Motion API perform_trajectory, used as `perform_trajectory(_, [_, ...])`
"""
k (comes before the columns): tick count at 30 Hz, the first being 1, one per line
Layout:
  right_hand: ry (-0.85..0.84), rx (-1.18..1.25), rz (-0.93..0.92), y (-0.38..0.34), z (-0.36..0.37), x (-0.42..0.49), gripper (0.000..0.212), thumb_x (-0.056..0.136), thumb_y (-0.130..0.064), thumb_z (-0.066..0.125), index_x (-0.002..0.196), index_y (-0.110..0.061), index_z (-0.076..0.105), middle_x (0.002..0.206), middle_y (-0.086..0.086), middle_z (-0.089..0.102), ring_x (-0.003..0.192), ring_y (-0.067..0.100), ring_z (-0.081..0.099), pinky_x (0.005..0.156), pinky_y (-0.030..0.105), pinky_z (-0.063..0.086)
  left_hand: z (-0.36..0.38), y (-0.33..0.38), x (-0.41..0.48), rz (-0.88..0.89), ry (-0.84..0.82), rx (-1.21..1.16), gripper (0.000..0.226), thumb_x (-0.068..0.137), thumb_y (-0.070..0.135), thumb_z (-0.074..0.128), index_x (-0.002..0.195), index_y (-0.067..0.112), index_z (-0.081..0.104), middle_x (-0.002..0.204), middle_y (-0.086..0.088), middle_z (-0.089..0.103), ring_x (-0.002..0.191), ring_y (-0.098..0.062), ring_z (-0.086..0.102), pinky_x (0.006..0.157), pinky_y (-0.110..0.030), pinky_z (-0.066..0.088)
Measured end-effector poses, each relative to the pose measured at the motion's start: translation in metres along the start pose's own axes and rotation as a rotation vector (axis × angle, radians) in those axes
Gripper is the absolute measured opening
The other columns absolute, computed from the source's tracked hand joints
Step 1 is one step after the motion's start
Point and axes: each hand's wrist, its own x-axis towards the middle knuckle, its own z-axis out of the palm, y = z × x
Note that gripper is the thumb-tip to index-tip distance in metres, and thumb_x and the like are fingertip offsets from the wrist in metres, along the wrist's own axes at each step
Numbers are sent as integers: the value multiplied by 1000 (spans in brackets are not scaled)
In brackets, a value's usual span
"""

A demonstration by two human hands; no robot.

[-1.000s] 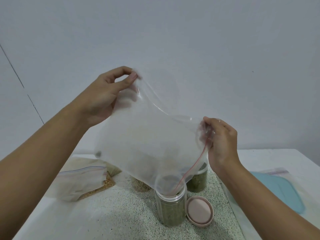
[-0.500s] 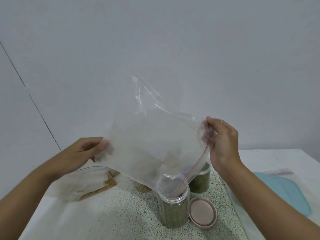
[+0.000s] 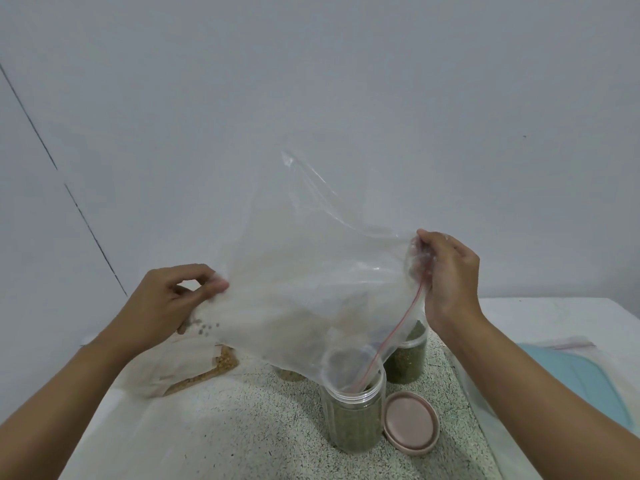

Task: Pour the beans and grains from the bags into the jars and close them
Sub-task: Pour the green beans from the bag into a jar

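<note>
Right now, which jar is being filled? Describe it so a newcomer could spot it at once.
On the speckled mat, find the big clear bag held up by both hands. Its red-striped mouth dips into the nearest jar, which holds green beans. Unlike the jars behind, it stands open beside a loose pink lid.

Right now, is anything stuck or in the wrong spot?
Yes. A few green beans sit trapped in the bag's lower corner by the left hand, away from the mouth tucked into the open jar. They haven't poured out.
</note>
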Motion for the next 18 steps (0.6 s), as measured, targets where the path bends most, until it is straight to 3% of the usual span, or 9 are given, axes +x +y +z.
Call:
perform_trajectory(3, [3,17,-14,0,-1,1,30,92,-6,68,64,-12,61,60,-4,61,59,10,50,53,18,41,-2,4,3,14,-2,-16,15,87,34,67,75,29,75,71,2,66,38,-30,45,40,-23,39])
perform_trajectory(7, [-2,44,-41,0,-1,2,37,93,-6,67,58,-16,62,59,-5,60,59,8,51,53,17,42,-1,7,6,45,6,-25,24,92,31,64,69,28,68,55,4,60,39,-20,43,42,-25,37])
perform_trajectory(14, [-28,45,-79,1,-1,2,49,95,-7,65,47,-20,66,57,-9,59,61,6,54,59,17,43,2,12,7,103,101,-24,18,86,25,72,72,14,69,57,8,57,39,-14,40,46,-17,36])
perform_trajectory(18, [-21,60,-82,2,-1,2,50,96,-6,63,48,-21,66,56,-11,59,59,3,55,58,15,45,-1,11,9,143,128,0,14,82,23,78,76,11,75,67,1,64,44,-29,38,39,-36,42])
